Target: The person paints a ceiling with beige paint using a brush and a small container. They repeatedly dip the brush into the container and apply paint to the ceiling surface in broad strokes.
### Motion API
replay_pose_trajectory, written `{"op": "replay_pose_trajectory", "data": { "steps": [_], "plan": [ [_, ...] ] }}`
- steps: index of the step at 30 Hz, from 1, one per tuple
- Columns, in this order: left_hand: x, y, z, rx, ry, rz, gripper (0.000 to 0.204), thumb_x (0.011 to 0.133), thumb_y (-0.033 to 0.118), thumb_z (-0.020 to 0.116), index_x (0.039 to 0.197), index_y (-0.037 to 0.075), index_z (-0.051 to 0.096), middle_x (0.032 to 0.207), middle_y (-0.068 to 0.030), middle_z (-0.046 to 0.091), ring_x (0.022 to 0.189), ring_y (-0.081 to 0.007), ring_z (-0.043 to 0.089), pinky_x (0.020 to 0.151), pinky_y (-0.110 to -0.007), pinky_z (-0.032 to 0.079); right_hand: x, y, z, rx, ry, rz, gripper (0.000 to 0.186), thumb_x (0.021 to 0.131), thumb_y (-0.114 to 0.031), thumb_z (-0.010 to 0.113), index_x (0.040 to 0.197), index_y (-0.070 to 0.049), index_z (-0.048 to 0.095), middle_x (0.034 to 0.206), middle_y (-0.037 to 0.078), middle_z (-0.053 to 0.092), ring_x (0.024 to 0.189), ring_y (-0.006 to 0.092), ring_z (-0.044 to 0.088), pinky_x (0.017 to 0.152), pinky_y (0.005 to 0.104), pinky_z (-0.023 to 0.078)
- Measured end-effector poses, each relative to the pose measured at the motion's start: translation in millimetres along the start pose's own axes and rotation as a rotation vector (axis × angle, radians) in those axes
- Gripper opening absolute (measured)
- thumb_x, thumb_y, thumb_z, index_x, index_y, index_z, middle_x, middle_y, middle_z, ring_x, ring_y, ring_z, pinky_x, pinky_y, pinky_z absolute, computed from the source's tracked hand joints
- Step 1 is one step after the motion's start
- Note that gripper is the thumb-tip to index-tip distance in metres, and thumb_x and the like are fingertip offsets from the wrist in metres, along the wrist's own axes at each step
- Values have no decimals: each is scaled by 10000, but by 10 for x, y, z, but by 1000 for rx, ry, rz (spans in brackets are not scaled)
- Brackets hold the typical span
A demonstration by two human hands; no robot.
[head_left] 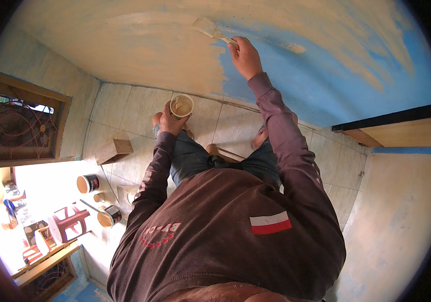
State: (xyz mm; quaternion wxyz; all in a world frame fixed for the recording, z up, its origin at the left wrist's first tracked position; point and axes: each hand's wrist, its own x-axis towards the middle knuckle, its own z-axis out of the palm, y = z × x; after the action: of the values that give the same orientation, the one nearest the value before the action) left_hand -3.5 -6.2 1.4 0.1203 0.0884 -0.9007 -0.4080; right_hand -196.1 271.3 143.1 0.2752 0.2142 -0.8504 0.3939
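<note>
My right hand (245, 58) is closed round the handle of a paintbrush (207, 27), whose bristles lie against the wall ahead. Cream paint covers the left part of that wall (140, 50), while a blue area (271, 70) shows beneath and right of the brush, with cream streaks across it. Lower down, my left hand (173, 121) grips a round tub (182, 105) of cream paint, its open top facing up. The tub is held over the tiled floor, near my left knee.
On the floor to my left are a small wooden box (116, 151), a paint bucket (88, 183) and another bucket (109, 216) with a stick across it. A reddish plastic stool (69, 223) stands beyond. A dark-edged wooden panel (397, 128) juts out at right.
</note>
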Motion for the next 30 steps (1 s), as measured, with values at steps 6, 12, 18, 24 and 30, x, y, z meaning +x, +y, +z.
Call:
{"op": "replay_pose_trajectory", "data": {
  "steps": [6, 12, 18, 24, 30],
  "plan": [
    [9, 4, 9, -13, -8, -42, 949, 679, 357, 927, 1402, -22, 445, 1268, -217, 652, 1187, -331, 645, 971, -414, 538, 63, -10, -10, -177, -10, 51, 184, 941, -196, 640, 1075, -70, 646, 935, 181, 692, 849, 406, 672, 710, 490, 543],
    [-16, -12, -32, -50, -27, -33, 941, 685, 340, 927, 1402, -33, 444, 1268, -216, 653, 1197, -326, 641, 976, -401, 537, -180, 127, -454, -124, 167, 172, 135, 921, -172, 649, 974, -56, 692, 832, 188, 691, 808, 412, 680, 684, 458, 551],
    [-70, 169, -74, -36, 29, -13, 869, 696, 323, 924, 1383, 20, 487, 1259, -188, 659, 1173, -313, 646, 974, -410, 531, -731, 700, -1532, -205, 268, 388, 241, 926, -205, 693, 1135, -94, 737, 943, 152, 746, 817, 261, 737, 732, 365, 570],
    [-56, 148, -53, -81, -17, -12, 873, 704, 303, 914, 1392, -4, 473, 1283, -202, 645, 1197, -324, 631, 978, -407, 528, -1235, 1008, -2398, -369, 386, 473, 221, 937, -178, 673, 1129, -88, 735, 895, 133, 735, 769, 237, 712, 705, 337, 545],
    [-25, -188, 73, -218, -12, 0, 862, 712, 282, 907, 1400, 12, 464, 1285, -189, 647, 1189, -318, 637, 969, -402, 535, -1289, 652, -2096, -205, 467, 440, 221, 927, -154, 695, 1130, -76, 733, 832, 115, 713, 701, 155, 665, 683, 315, 541]
  ]
}}
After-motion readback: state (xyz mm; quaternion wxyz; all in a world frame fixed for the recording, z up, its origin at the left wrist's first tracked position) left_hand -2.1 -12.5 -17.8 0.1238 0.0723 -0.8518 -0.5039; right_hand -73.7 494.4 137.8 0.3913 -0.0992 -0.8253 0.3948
